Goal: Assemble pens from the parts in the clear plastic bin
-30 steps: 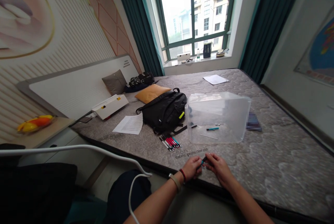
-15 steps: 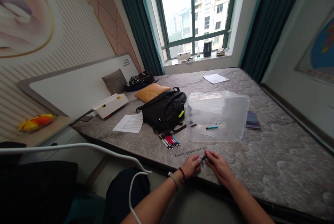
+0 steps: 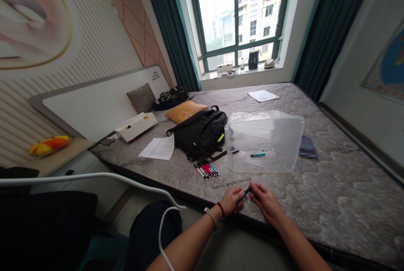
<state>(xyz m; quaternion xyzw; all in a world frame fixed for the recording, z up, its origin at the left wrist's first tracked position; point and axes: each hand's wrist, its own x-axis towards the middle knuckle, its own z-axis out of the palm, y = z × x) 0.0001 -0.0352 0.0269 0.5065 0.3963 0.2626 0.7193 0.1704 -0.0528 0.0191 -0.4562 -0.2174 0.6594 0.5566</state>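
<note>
Near the front edge of the mattress (image 3: 334,203), my left hand (image 3: 232,200) is closed around the blue end of a pen (image 3: 246,192). My right hand (image 3: 263,198) pinches the pen's dark end. Beyond them lies a row of several pens (image 3: 206,170) in white, red, black and blue. A clear plastic box (image 3: 268,132) rests on its side, its opening toward me. Inside it are another blue pen (image 3: 258,155) and a few small thin pieces. Fingers hide part of the held pen.
A black backpack (image 3: 202,134) lies left of the box, beside a printed sheet (image 3: 158,149) and an orange cushion (image 3: 186,111). A white box (image 3: 137,127) is near the headboard. Another paper (image 3: 263,95) lies farther back. A white cable (image 3: 126,177) crosses at front left.
The whole view has shifted slightly, so things appear a little farther right. Both hands stay on the pen, with hardly any visible movement.
</note>
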